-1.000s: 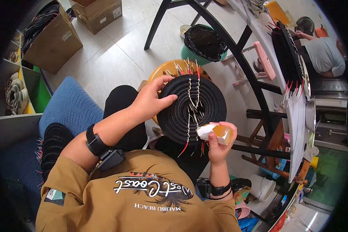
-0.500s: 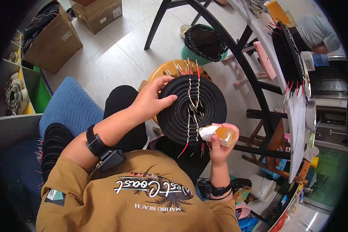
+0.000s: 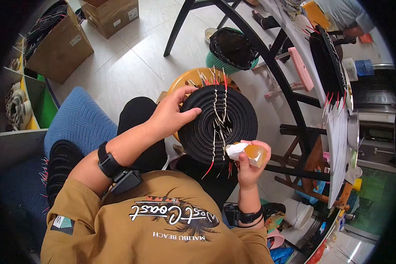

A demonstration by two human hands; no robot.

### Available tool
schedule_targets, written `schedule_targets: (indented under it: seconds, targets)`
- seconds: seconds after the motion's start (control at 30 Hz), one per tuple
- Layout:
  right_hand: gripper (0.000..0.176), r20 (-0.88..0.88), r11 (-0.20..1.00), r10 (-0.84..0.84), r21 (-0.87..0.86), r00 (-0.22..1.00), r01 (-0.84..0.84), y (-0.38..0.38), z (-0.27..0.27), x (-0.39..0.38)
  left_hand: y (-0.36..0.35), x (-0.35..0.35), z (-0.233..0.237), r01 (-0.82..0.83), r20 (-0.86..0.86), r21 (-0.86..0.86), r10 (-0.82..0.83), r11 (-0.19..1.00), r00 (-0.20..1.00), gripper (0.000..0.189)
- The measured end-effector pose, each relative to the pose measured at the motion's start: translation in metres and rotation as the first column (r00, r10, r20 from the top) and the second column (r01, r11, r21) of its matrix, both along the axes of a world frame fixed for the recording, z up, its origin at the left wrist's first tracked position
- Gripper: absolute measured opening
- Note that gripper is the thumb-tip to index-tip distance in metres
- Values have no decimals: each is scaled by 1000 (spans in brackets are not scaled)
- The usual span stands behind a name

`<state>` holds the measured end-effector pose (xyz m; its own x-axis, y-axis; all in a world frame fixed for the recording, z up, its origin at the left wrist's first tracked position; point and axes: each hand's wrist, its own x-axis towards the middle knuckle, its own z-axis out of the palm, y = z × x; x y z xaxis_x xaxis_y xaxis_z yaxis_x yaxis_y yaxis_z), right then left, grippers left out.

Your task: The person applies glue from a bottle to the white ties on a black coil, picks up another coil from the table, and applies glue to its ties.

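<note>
Fingers of the left hand [image 3: 168, 114] grip the black coil [image 3: 244, 112], those of the right hand [image 3: 250, 172] a bottle [image 3: 254, 153]. Steadying the coil should help aim the bottle at pale cords [image 3: 214, 147].

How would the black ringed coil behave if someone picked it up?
The black ringed coil would probably hold together, since pale twisted wires run across its rings. Its round outline suggests it might roll if stood on edge. The loose red wire end could snag, as it juts past the rim.
</note>
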<state>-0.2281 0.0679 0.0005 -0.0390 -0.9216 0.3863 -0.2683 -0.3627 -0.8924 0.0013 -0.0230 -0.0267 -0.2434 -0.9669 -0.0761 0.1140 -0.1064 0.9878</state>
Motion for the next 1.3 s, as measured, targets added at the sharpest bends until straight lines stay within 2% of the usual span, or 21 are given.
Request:
schedule_targets:
  seconds: [0.23, 0.33, 0.4, 0.63, 0.7, 0.8, 0.93, 1.0, 1.23, 1.3]
  targets:
    - [49, 21, 999, -33, -11, 999, 33, 0, 2, 0, 1, 0, 2, 0, 26, -38, 1, 999, 1000, 44]
    - [51, 58, 999, -35, 19, 998, 34, 3, 2, -4, 0, -1, -1, -5, -26, 7, 5, 1000, 1000, 44]
    - [51, 86, 999, -20, 29, 996, 17, 5, 4, -5, -1, 0, -6, -3, 15, -18, 4, 1000, 1000, 44]
    - [50, 73, 1000, -3, 28, 997, 1, 9, 3, 0, 0, 0, -3, -16, 17, -12, 16, 1000, 1000, 45]
    - [49, -4, 999, 14, 38, 1000, -14, 8, 6, 2, -1, 1, -6, -13, 63, -26, 14, 1000, 998, 46]
    - [48, -24, 1000, -11, 27, 1000, 11, 9, 3, -1, 0, 1, -4, -17, 65, -40, 19, 999, 998, 46]
    - [48, 9, 1000, -17, 5, 1000, 17, 8, 2, -4, 0, 0, -4, -16, 28, 1, 16, 1000, 999, 46]
    - [48, -47, 1000, 0, 0, 999, 0, 8, 2, -4, 0, 0, -5, -16, 33, -22, 17, 1000, 999, 46]
    - [49, -26, 1000, -24, 15, 999, 24, 9, 3, -4, 0, 1, -1, -3, 52, -14, 4, 1000, 999, 47]
    - [47, 34, 1000, 11, -30, 999, -10, 8, 4, -3, 1, 0, 0, -11, 11, 11, 11, 1000, 1000, 47]
